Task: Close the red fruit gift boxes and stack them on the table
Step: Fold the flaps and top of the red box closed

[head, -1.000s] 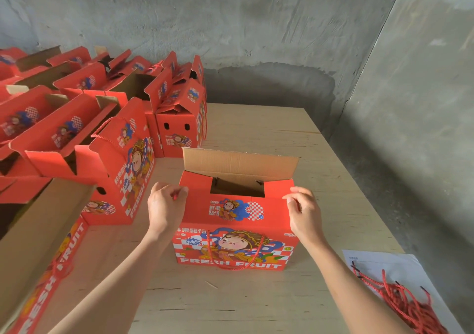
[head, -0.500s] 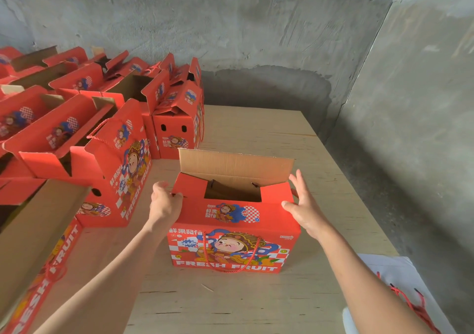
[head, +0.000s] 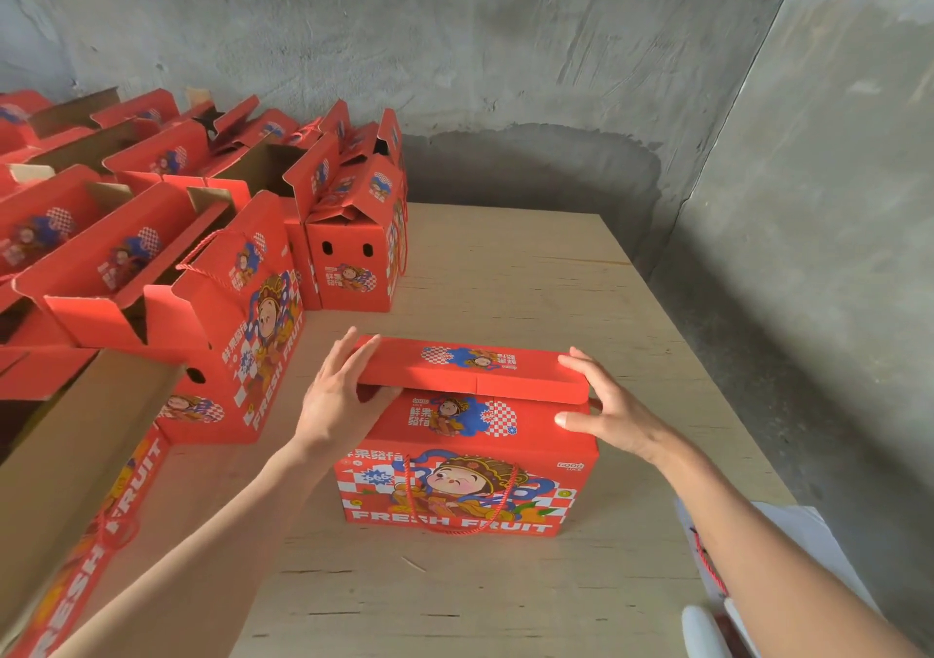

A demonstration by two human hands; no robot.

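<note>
Bare concrete walls [head: 455, 50] corner a plywood table [head: 505, 278]. One red fruit gift box [head: 465, 480] stands at its near middle, top flap [head: 470, 369] folded down. Two hands flank it: the left hand [head: 338, 394] lies straight-fingered on the flap's left end, and the right hand [head: 611, 409], fingers spread, touches the right end. Neither grips. The open boxes [head: 151, 263] crowding the left overlap too much to count.

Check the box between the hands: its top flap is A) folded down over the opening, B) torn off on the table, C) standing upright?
A: the flap lies folded over the top of the box, with the left hand and right hand at its ends.
</note>
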